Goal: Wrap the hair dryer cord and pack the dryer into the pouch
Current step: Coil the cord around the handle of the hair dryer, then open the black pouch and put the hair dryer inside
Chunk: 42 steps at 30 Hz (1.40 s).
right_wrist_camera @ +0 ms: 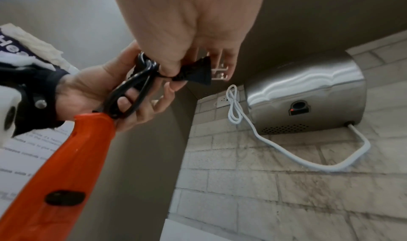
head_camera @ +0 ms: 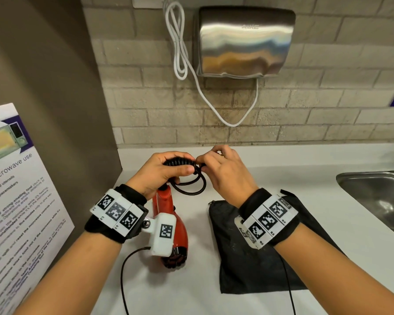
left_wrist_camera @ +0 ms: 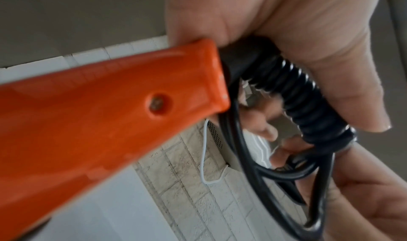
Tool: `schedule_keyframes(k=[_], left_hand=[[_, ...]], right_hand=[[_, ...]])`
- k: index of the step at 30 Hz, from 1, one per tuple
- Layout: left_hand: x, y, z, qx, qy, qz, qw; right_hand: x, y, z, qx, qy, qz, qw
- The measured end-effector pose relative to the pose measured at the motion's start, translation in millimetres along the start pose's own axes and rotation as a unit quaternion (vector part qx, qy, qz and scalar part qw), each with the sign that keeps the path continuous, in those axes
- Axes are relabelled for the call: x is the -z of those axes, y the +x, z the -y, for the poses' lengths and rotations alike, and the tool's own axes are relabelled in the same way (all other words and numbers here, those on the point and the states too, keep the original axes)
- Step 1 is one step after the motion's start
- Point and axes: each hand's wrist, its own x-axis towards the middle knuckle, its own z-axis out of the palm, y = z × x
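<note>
A red hair dryer (head_camera: 168, 226) hangs nozzle-down over the white counter, its handle (left_wrist_camera: 105, 115) rising toward my left hand (head_camera: 166, 171). That hand grips the black ribbed cord sleeve (left_wrist_camera: 308, 103) and gathered cord loops (head_camera: 191, 185) at the handle's end. My right hand (head_camera: 223, 171) pinches a black strap (right_wrist_camera: 196, 73) at the bundled cord (right_wrist_camera: 132, 91), touching the left hand's fingertips. The black pouch (head_camera: 250, 264) lies flat on the counter under my right wrist.
A steel hand dryer (head_camera: 246, 42) with a white cable (head_camera: 180, 46) hangs on the brick wall behind. A steel sink (head_camera: 378, 196) is at the right. A microwave poster (head_camera: 16, 201) leans at the left. Thin black wrist-camera cables (head_camera: 125, 276) trail over the counter.
</note>
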Motion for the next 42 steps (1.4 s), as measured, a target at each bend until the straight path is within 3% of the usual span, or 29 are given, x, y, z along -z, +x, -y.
schedule_keyframes(k=[5, 10, 12, 15, 17, 20, 22, 23, 25, 26, 28, 31, 36, 42], left_hand=[[-2, -2, -2, 0.029, -0.044, 0.056, 0.997], [-3, -5, -3, 0.051, -0.068, 0.102, 0.991], [-4, -4, -1, 0.047, -0.069, 0.086, 0.993], [-8, -4, -1, 0.042, -0.059, 0.038, 0.997], [-10, -3, 0, 0.034, -0.044, 0.0, 0.998], [-8, -2, 2, 0.025, -0.05, -0.045, 0.997], [-6, -1, 3, 0.027, -0.072, -0.066, 0.995], [-5, -1, 2, 0.028, -0.084, -0.073, 0.993], [-6, 0, 2, 0.029, -0.092, -0.081, 0.992], [-7, 0, 2, 0.03, -0.091, -0.083, 0.992], [-12, 1, 2, 0.031, -0.089, -0.084, 0.992], [-19, 2, 1, 0.028, -0.084, -0.081, 0.993], [-30, -1, 1, 0.022, -0.077, -0.059, 0.995], [-40, -8, 2, 0.0, -0.082, -0.043, 0.996]], right_hand=[[6, 1, 0, 0.011, -0.093, -0.083, 0.992], [6, 0, -6, 0.053, -0.13, -0.09, 0.986], [5, 1, -5, 0.038, -0.086, -0.081, 0.992], [5, 2, -2, -0.011, 0.069, -0.067, 0.995], [4, 0, 2, -0.063, 0.188, -0.049, 0.979], [-2, -9, 7, -0.206, 0.275, -0.058, 0.937], [-10, -20, 8, -0.292, 0.283, 0.008, 0.913], [-16, -26, 8, -0.313, 0.279, 0.099, 0.902], [-27, -36, 13, -0.305, 0.256, 0.333, 0.855], [-32, -40, 18, -0.288, 0.244, 0.416, 0.827], [-40, -43, 30, -0.273, 0.24, 0.493, 0.79], [-54, -37, 44, -0.272, 0.253, 0.535, 0.759], [-66, -33, 62, -0.202, 0.223, 0.565, 0.768], [-74, -37, 69, -0.236, 0.286, 0.514, 0.774]])
